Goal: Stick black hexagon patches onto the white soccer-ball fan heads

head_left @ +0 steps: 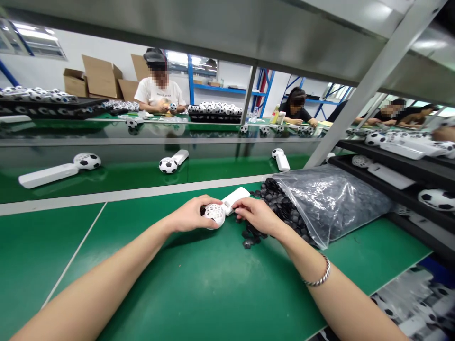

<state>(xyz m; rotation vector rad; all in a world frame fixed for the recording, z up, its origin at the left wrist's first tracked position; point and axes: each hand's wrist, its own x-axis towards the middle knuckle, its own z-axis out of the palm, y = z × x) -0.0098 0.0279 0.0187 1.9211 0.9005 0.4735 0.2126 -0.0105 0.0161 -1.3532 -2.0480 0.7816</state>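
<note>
A white handheld fan [236,198] with a soccer-ball head and a slotted grille lies tilted over the green worktop [199,284]. My left hand [190,214] is closed around its ball head, thumb and fingers on opposite sides. The fan's handle points away to the right. My right hand [256,214] is at the near side of the handle, its fingers curled and pinched close to the neck. What sits between those fingertips is hidden. Just beyond the right hand, small black pieces [279,196] spill from a clear plastic bag [341,199].
On the green conveyor [124,166] behind a pale rail lie several similar fans. Dark trays [387,180] of fans are stacked at right, beside a slanted metal post [355,104]. A metal shelf [213,33] hangs overhead. Co-workers [161,92] sit across the line.
</note>
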